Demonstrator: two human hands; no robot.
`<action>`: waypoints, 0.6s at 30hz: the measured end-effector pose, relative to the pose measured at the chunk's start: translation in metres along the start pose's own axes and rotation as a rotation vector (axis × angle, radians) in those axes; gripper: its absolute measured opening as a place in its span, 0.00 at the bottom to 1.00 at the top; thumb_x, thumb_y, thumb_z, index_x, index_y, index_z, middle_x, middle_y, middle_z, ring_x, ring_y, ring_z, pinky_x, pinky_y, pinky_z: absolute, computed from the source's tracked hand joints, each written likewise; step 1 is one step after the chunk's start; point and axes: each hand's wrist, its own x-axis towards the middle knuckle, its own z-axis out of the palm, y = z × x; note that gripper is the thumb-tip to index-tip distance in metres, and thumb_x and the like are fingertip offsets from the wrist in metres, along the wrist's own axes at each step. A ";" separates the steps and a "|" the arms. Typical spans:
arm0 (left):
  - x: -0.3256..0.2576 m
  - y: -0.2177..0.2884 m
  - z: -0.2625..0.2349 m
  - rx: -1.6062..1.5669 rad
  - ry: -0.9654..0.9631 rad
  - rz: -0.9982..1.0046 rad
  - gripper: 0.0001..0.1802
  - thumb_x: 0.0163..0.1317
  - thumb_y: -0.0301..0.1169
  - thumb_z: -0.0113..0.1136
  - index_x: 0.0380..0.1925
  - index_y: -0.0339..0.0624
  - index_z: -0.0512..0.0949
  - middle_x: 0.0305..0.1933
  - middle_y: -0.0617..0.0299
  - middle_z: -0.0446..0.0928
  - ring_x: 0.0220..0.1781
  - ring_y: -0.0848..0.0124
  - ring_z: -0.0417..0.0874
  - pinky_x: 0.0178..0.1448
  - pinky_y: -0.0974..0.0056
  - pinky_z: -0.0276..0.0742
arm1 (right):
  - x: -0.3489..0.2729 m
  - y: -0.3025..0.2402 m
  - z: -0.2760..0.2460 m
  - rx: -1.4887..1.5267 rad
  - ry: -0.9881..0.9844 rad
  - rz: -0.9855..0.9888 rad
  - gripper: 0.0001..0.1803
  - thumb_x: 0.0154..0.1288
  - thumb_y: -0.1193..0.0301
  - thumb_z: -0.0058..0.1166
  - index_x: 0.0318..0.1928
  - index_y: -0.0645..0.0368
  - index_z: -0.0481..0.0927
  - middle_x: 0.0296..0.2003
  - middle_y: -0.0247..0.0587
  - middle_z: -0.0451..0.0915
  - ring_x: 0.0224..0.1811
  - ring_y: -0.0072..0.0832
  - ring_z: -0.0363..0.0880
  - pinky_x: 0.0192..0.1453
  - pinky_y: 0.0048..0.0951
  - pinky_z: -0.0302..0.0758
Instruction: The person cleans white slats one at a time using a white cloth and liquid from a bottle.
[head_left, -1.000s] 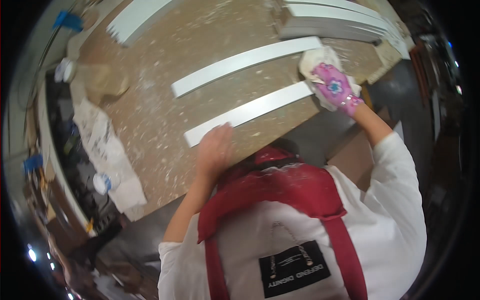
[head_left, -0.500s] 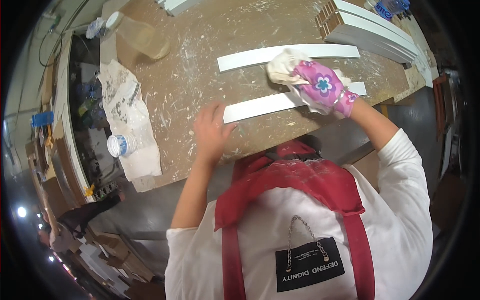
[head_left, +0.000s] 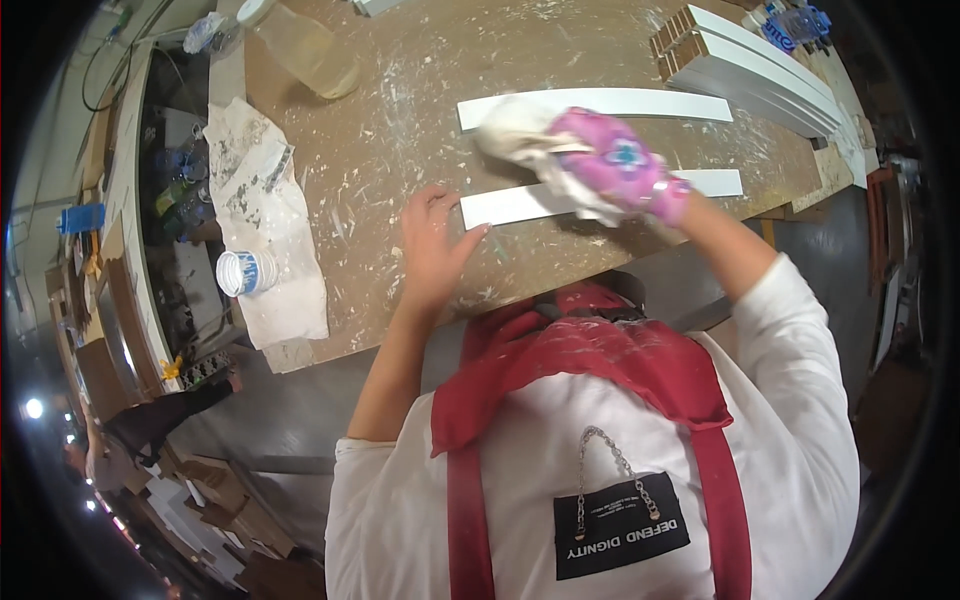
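A clear plastic bottle (head_left: 300, 50) lies at the far side of the table (head_left: 400, 120), and a small white tub (head_left: 245, 272) stands on a stained cloth (head_left: 270, 220); what is inside it I cannot tell. The left hand (head_left: 432, 250) lies flat with fingers spread, at the end of the near white strip (head_left: 510, 205). The gloved right hand (head_left: 615, 165) grips a rag (head_left: 520, 135), pressed on this strip near the table edge.

near white strip (head_left: 520, 205): middle hidden under cloth (head_left: 525, 140) and gloved right hand (head_left: 620, 160) | far white strip (head_left: 650, 102): left part covered by the cloth | right-hand fingers: buried in cloth, grip unclear | plastic bottle (head_left: 300, 50): cap cut by fisheye rim | stacked white boards (head_left: 770, 70): far ends blurred at rim
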 end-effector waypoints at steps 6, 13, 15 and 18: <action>-0.001 0.002 0.005 -0.032 0.048 -0.059 0.24 0.50 0.35 0.68 0.46 0.39 0.74 0.47 0.52 0.73 0.51 0.53 0.71 0.57 0.55 0.65 | -0.040 -0.003 0.000 -0.712 -0.077 -0.017 0.19 0.53 0.65 0.59 0.48 0.47 0.77 0.45 0.44 0.78 0.46 0.37 0.79 0.48 0.36 0.79; 0.020 -0.010 -0.003 -0.078 -0.113 -0.005 0.23 0.46 0.30 0.70 0.43 0.38 0.74 0.41 0.52 0.75 0.45 0.57 0.75 0.51 0.58 0.69 | 0.058 -0.049 0.075 -0.565 -0.213 0.049 0.17 0.53 0.60 0.56 0.39 0.57 0.78 0.38 0.47 0.78 0.43 0.42 0.78 0.44 0.42 0.76; 0.019 -0.009 -0.006 -0.063 -0.124 -0.008 0.22 0.47 0.27 0.69 0.43 0.37 0.74 0.41 0.53 0.76 0.45 0.59 0.76 0.51 0.59 0.70 | 0.041 -0.037 0.065 -0.275 0.039 -0.049 0.15 0.57 0.62 0.53 0.41 0.56 0.77 0.38 0.45 0.77 0.41 0.40 0.78 0.46 0.37 0.75; 0.019 -0.005 -0.002 -0.077 -0.078 -0.038 0.21 0.49 0.24 0.67 0.44 0.36 0.72 0.42 0.56 0.76 0.45 0.63 0.77 0.52 0.61 0.71 | 0.003 -0.010 0.021 -0.225 0.313 -0.330 0.16 0.59 0.62 0.52 0.46 0.55 0.75 0.40 0.45 0.75 0.43 0.38 0.76 0.51 0.37 0.74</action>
